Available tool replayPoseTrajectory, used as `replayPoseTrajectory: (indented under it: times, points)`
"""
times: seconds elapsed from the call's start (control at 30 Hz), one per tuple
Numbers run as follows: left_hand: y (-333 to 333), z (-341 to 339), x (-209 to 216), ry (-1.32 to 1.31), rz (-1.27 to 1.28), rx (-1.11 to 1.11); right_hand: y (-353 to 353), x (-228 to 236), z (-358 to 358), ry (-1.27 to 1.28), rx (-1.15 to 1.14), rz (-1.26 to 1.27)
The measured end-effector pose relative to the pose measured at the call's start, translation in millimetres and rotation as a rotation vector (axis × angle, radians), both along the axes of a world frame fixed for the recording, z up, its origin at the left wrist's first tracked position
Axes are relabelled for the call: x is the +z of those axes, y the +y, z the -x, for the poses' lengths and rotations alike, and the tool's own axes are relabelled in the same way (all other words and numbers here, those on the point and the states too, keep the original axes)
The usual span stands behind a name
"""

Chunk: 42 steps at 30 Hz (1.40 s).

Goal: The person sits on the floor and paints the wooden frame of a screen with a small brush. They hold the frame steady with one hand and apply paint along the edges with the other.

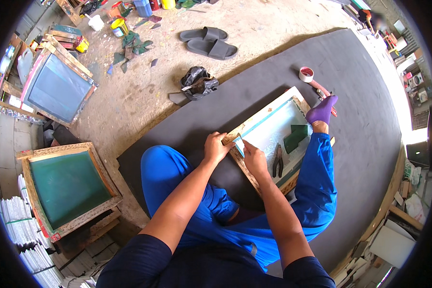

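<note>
My left fingers [219,137] are gripping the left corner of the wooden frame [257,117], which is lying on the dark surface [365,110] before me. My right fingers [249,148] are pinching a small pale piece [239,142] at that corner's inner edge; its kind I cannot tell. Black-handled pliers [278,161] and a green piece [295,139] are resting within the frame. A tape roll [306,74] is sitting near its far corner.
</note>
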<state>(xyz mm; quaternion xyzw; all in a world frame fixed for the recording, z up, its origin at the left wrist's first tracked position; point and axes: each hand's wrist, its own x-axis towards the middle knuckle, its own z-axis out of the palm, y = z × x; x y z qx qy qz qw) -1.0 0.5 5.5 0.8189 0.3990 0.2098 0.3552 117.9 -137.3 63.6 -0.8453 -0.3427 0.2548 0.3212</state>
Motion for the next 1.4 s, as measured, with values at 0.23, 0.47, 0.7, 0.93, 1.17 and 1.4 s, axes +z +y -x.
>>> replayPoseTrajectory:
  times: [0.23, 0.47, 0.7, 0.93, 1.17, 1.4]
  points:
    - [1.4, -0.2, -5.7, -0.012, 0.004, -0.007, 15.4, 22.7, 5.8, -0.019, 0.013, 0.173]
    - [2.2, -0.6, -3.1, -0.040, -0.011, -0.023, 26.5, 47.5, 12.5, -0.007, 0.023, 0.333]
    - [-1.0, -2.0, -5.2, -0.014, -0.036, -0.025, 23.0, 20.8, 10.3, 0.026, 0.009, 0.284]
    - [1.4, -7.7, -5.1, 0.000, -0.025, -0.013, 11.8, -5.2, -2.7, 0.156, -0.047, 0.042]
    - [2.3, 1.0, -0.2, 0.002, -0.054, -0.017, 6.3, 15.3, 1.2, -0.209, 0.225, 0.394]
    - [2.5, -0.5, 0.8, -0.011, -0.033, -0.014, -1.5, -8.4, -15.5, 0.445, -0.087, 0.080]
